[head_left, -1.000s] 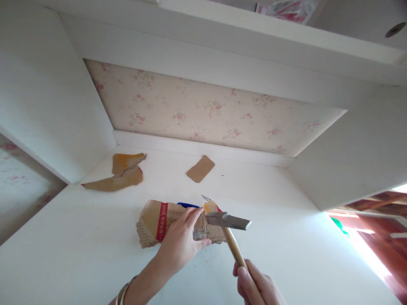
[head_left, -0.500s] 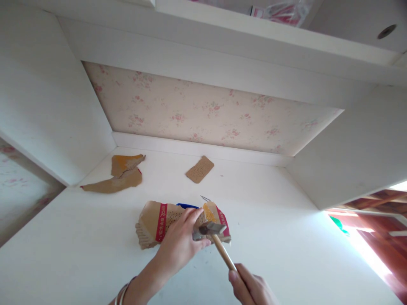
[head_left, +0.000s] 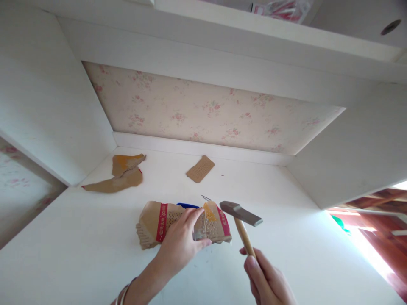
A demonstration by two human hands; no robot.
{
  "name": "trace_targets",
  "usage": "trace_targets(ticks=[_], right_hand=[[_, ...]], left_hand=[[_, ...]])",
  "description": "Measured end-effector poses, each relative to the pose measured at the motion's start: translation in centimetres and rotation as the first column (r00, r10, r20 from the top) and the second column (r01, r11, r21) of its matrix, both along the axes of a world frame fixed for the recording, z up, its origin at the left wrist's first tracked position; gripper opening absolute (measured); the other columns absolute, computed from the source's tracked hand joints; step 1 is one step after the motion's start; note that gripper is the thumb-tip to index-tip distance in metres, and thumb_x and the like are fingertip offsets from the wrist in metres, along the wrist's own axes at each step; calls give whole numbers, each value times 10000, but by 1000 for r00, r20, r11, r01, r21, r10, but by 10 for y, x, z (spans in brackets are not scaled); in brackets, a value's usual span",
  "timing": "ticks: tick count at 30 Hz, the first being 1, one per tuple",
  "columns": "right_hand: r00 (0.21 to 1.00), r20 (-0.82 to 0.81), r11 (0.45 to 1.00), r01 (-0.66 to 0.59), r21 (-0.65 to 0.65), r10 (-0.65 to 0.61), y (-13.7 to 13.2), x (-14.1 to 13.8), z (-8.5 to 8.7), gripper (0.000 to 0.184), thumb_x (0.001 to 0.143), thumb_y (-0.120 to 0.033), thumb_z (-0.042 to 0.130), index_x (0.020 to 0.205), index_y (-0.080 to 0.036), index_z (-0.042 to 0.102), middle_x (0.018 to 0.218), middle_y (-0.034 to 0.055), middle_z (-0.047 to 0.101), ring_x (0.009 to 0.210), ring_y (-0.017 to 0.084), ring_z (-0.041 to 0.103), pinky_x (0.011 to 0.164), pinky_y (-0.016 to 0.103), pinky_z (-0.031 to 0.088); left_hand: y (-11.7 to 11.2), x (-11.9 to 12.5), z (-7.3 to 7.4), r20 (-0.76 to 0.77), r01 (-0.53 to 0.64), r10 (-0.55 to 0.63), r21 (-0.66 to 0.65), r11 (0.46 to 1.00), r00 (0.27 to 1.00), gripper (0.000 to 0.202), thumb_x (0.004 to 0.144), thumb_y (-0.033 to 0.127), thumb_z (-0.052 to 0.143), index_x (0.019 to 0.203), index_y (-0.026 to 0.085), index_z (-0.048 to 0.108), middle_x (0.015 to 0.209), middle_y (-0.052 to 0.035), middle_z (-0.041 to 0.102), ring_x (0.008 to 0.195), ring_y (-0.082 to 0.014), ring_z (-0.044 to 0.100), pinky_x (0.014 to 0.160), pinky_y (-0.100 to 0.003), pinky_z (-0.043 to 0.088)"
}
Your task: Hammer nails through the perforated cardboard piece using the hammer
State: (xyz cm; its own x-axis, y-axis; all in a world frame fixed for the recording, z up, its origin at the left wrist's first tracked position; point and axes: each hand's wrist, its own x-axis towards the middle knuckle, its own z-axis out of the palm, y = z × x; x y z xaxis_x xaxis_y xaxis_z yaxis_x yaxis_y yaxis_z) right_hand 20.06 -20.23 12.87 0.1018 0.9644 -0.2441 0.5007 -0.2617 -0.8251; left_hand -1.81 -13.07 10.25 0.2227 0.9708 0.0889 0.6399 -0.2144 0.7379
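Note:
A torn brown paper packet (head_left: 155, 220) with red bands and perforated plasters lies on the white desk (head_left: 286, 254). My left hand (head_left: 181, 245) rests on it, thumb and forefinger pinched on a small grey piece at the packet's front edge. My right hand (head_left: 269, 281) grips the wooden handle of a hammer (head_left: 241, 214), whose steel head is raised to the right of the packet, clear of it. A blue strip (head_left: 187, 205) and a thin metal pin (head_left: 206, 198) show behind the packet.
Torn brown paper scraps (head_left: 119, 176) lie at the back left of the desk. A single perforated plaster (head_left: 200, 168) lies near the flowered back wall. White cabinet sides close in left and right, with a shelf overhead.
The hammer head came down onto the piece by my left thumb half a second ago, then rose and swung back to the right. My left hand stayed in place.

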Motion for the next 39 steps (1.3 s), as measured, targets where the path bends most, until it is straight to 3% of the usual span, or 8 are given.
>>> trace_targets(ticks=[4, 7, 15, 22, 27, 31, 35, 39], right_hand=[[977, 191, 990, 72, 124, -95, 19, 20, -8, 548, 874, -694, 415, 1043, -217, 628, 614, -7, 606, 550, 164, 562, 488, 226, 438], [939, 335, 987, 19, 161, -73, 33, 35, -25, 479, 908, -636, 407, 1029, -226, 624, 810, 46, 712, 685, 197, 642, 623, 254, 492], [797, 603, 995, -86, 56, 35, 51, 57, -71, 357, 977, -477, 317, 1038, -258, 594, 966, 73, 737, 808, 254, 698, 635, 304, 468], [682, 728, 993, -119, 27, 62, 59, 61, -93, 337, 1005, -408, 291, 1008, -238, 582, 935, 62, 676, 801, 242, 670, 632, 314, 436], [705, 709, 987, -112, 114, -2, 61, 64, -103, 369, 1005, -424, 292, 1040, -239, 610, 1105, 83, 620, 832, 213, 665, 658, 316, 468], [702, 711, 976, -139, 166, -21, 60, 70, -113, 386, 995, -431, 318, 1046, -224, 640, 1095, 92, 626, 893, 233, 652, 745, 342, 497], [670, 742, 977, -143, 160, -23, 62, 71, -109, 410, 974, -452, 374, 1140, -195, 647, 1142, 114, 621, 959, 268, 633, 816, 388, 505], [723, 689, 931, -209, 300, -60, 79, 51, -76, 389, 978, -415, 398, 1211, -201, 624, 1151, 119, 636, 1026, 273, 598, 887, 401, 478]], left_hand=[[-2, 0, 2, -17, 9, -9, -8, 1000, 1000, 407, 737, 291, 772, 1099, 260, 588, 1098, -21, 576, 859, -190, 628, 765, -308, 504], [-2, -1, 5, -40, 12, -12, -10, 1000, 999, 267, 764, 306, 751, 971, 247, 594, 1013, -5, 558, 783, -164, 618, 722, -294, 492], [-10, -7, 9, -94, 67, -66, 10, 998, 993, 67, 903, 274, 598, 884, 229, 551, 949, -2, 550, 699, -131, 605, 696, -279, 491], [-26, -13, 9, -136, 45, -22, 168, 985, 990, 157, 973, 258, 457, 863, 232, 566, 883, -21, 578, 782, -167, 620, 758, -308, 487], [-23, -28, 8, -131, -51, 82, 229, 972, 988, 145, 967, 291, 479, 878, 234, 579, 897, -33, 600, 838, -190, 612, 790, -336, 479], [-21, -32, 3, -155, -46, 83, 224, 973, 984, 140, 965, 287, 485, 877, 233, 580, 893, -31, 603, 835, -194, 607, 790, -346, 474], [-22, -27, -1, -213, -25, 70, 204, 979, 974, 141, 962, 270, 485, 874, 233, 589, 887, -31, 609, 836, -204, 600, 801, -368, 470], [-21, -25, -3, -262, 3, 54, 213, 977, 964, 152, 958, 256, 484, 869, 232, 604, 884, -34, 619, 834, -213, 596, 812, -385, 465]])
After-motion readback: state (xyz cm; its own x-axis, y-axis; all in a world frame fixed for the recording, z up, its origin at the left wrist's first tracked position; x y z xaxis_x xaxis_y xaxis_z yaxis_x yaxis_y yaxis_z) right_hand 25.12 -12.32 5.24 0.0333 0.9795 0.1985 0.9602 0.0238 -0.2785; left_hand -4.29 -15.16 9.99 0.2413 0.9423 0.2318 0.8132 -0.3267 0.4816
